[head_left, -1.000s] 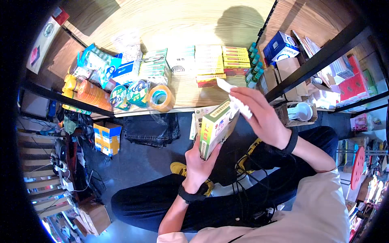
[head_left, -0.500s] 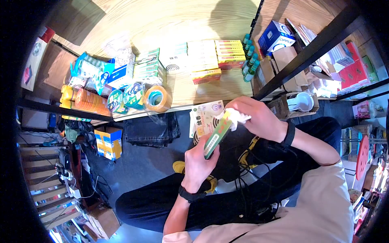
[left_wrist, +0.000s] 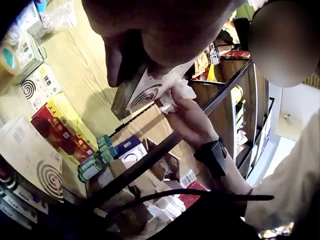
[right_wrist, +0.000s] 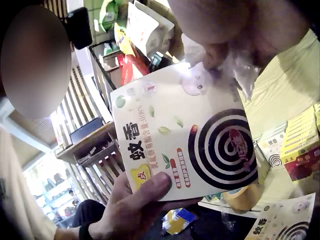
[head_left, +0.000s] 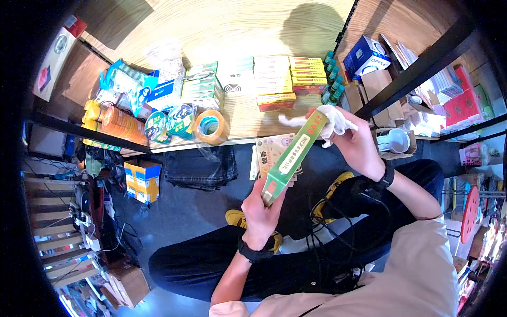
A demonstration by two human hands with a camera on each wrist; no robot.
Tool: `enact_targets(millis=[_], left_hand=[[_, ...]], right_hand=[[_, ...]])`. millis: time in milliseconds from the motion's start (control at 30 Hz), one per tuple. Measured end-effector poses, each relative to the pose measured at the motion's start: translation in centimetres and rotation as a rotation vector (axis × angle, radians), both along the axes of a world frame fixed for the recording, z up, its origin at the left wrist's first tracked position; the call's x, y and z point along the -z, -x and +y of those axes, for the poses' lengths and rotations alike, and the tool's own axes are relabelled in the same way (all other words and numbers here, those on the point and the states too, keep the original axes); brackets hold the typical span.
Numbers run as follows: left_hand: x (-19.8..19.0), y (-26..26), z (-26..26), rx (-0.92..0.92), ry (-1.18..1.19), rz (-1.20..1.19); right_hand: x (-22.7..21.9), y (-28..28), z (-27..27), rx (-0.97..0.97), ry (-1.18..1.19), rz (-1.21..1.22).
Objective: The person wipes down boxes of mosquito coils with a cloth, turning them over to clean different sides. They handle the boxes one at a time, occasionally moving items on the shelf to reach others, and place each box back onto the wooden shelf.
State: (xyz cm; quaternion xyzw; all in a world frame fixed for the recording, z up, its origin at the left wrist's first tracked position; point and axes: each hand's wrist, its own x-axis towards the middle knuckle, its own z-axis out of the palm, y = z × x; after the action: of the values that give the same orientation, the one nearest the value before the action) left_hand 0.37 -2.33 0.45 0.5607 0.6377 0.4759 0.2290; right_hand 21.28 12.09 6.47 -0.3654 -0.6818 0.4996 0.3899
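Note:
My left hand (head_left: 260, 215) grips a flat mosquito coil box (head_left: 293, 154) by its near end, tilted upward with a green edge facing the head camera. In the right wrist view the thumb lies across the white face, which carries a black spiral. My right hand (head_left: 363, 147) holds a crumpled white tissue (head_left: 338, 126) against the box's far end. The left wrist view also shows the tissue (left_wrist: 179, 95) bunched in the right fingers at the box's edge. Below and beyond the box, similar mosquito coil boxes (head_left: 270, 149) lie in a stack before the shelf.
On the wooden shelf (head_left: 245, 124) stand yellow boxes (head_left: 308, 71), green bottles (head_left: 332, 84), tape rolls (head_left: 211, 127) and more coil boxes (head_left: 202, 87). A black shelf post (head_left: 417, 68) slants at the right. Black bags (head_left: 198, 166) and a small carton (head_left: 142, 180) are on the floor.
The box has been turned in the left hand, tipping first edge-up and then raised higher. My right hand with the tissue came down to the far end, then shifted right and up with it.

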Motion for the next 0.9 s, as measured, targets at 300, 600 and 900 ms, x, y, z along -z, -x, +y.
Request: enact_targets(millis=[300,600,900], left_hand=[[0.2,0.5,0.3,0.041,-0.044,0.113],[0.6,0.9,0.6,0.145,0.016,0.156],[-1.3,0.0,1.0,0.073,0.027,0.027]], right_hand=[[-1.9,0.5,-1.5,-0.102,-0.543,-0.379],[-1.6,0.7,-3.2,-0.312,-0.613,-0.306],[-2.2,-1.4,-1.6,-0.208,-0.836,-0.25]])
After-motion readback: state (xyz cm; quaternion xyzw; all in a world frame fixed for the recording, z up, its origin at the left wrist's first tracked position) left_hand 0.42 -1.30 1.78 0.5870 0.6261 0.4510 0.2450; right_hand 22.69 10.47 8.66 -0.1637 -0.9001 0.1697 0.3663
